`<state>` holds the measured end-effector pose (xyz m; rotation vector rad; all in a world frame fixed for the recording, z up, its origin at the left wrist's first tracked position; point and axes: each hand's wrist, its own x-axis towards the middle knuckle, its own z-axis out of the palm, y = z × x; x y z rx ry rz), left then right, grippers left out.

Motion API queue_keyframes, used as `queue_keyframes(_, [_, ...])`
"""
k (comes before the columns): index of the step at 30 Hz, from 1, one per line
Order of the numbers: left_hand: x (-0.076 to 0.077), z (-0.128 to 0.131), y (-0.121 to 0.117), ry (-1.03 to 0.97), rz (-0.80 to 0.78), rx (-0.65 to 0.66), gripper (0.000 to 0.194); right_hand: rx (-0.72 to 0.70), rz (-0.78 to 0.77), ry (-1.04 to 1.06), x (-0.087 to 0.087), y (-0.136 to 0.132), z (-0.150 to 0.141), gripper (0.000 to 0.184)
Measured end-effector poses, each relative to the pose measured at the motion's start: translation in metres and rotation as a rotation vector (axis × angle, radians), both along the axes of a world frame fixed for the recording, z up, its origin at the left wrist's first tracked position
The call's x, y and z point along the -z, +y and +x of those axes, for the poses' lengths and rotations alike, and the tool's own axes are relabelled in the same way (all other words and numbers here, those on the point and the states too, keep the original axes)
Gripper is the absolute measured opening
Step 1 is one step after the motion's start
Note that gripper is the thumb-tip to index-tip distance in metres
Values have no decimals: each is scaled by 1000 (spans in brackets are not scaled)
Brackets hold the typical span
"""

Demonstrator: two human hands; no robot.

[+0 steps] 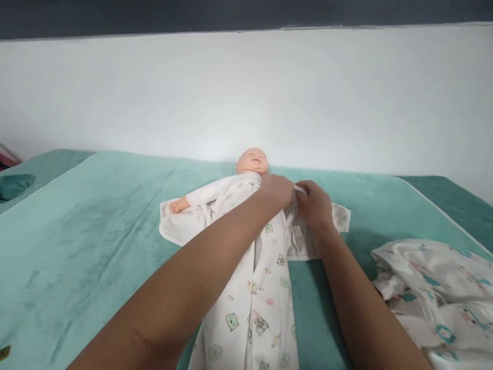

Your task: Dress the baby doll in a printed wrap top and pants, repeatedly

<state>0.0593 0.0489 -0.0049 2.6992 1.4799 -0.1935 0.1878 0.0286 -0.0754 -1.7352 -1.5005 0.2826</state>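
Note:
A baby doll point(252, 160) lies on its back, head toward the wall. It is dressed in a long white gown point(252, 288) printed with bears. One doll arm in a white sleeve point(208, 191) stretches out to the left; the other is hidden behind my hands. A white baby shirt point(304, 241) is spread under the doll, its sides showing left and right. My left hand point(279, 189) is closed at the doll's shoulder, my right hand point(315, 204) just right of it. White cloth, probably a sleeve, is pinched between them.
A teal blanket point(96, 246) covers the surface. On the right lies a crumpled white printed cloth point(442, 298). A white wall point(246, 97) stands behind the blanket's far edge. Dark teal fabric point(17, 186) is bunched at the far left.

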Motion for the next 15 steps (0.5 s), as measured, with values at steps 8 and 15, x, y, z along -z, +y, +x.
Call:
queue_keyframes(8, [-36,-50,0,-138,47,-62,22,117,73,457,-7,-3,5,40])
queue_keyframes(15, [-48,-78,-9,-216,110,-148,22,142,238,985,-2,0,9,30])
